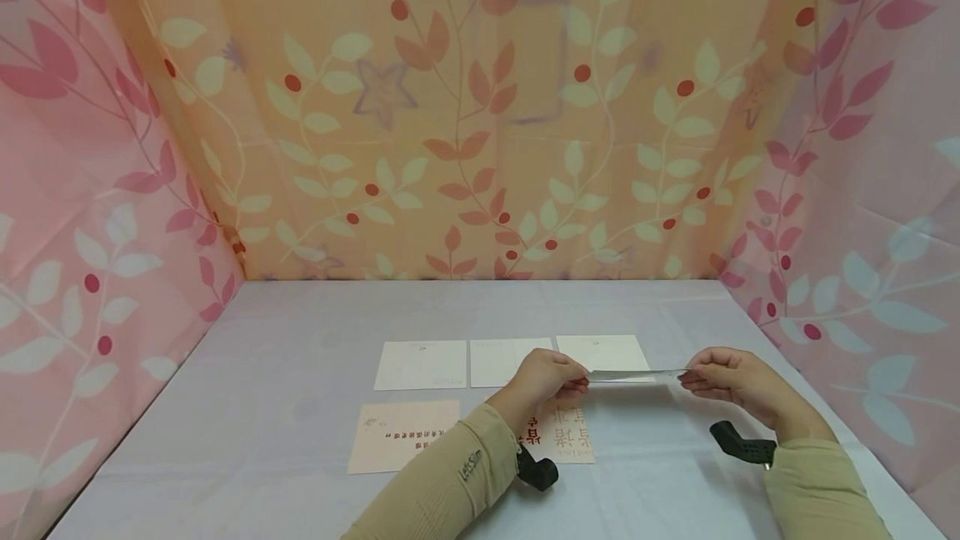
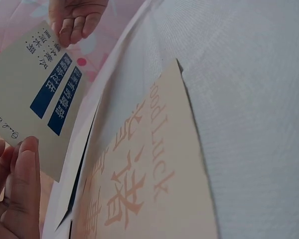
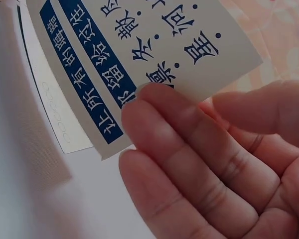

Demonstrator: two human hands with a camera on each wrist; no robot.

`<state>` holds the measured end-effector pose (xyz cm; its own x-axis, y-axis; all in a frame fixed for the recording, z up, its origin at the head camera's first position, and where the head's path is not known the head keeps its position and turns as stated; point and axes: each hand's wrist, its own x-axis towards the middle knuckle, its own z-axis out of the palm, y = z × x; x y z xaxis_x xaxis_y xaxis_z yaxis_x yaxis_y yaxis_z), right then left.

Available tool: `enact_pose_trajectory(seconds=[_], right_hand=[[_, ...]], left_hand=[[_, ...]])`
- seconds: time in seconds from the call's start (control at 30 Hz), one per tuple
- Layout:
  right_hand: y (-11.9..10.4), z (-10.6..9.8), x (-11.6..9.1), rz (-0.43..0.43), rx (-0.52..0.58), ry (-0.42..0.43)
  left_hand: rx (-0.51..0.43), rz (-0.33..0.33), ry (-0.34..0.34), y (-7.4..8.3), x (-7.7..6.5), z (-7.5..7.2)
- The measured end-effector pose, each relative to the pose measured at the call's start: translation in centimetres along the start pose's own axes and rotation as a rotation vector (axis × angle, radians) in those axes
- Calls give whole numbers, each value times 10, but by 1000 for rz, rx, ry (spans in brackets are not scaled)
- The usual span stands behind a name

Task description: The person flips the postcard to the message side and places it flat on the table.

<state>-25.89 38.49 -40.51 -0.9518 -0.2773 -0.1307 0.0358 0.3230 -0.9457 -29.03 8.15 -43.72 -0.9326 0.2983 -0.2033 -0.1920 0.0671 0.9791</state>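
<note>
Between my two hands a printed card is held above the table, nearly edge-on in the head view. Its underside shows blue bands with white characters and dark blue lettering in the wrist views. My left hand pinches one end between thumb and fingers. The other end is pinched by my right hand, whose fingers lie along the printed face. Below my left forearm lies a cream card with orange characters, partly covered by the sleeve; "Good Luck" shows on it in the left wrist view.
Three white cards lie in a back row: a left one, a middle one and a right one. A pinkish card lies front left on the white tablecloth. Patterned curtains surround the table on three sides.
</note>
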Motion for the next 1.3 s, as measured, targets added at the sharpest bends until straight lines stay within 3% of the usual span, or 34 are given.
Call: enact_pose_trajectory(seconds=[0.6,0.83,1.3], right_hand=[[3,2,-2,50,-27,-7],[3,5,-2,49,-47,-3],[8,9,1,86,-65,18]], left_hand=[[25,-39,43,2,-1,2],[62,5,40,0,-1,2],[53,13,74,4,-2,2]])
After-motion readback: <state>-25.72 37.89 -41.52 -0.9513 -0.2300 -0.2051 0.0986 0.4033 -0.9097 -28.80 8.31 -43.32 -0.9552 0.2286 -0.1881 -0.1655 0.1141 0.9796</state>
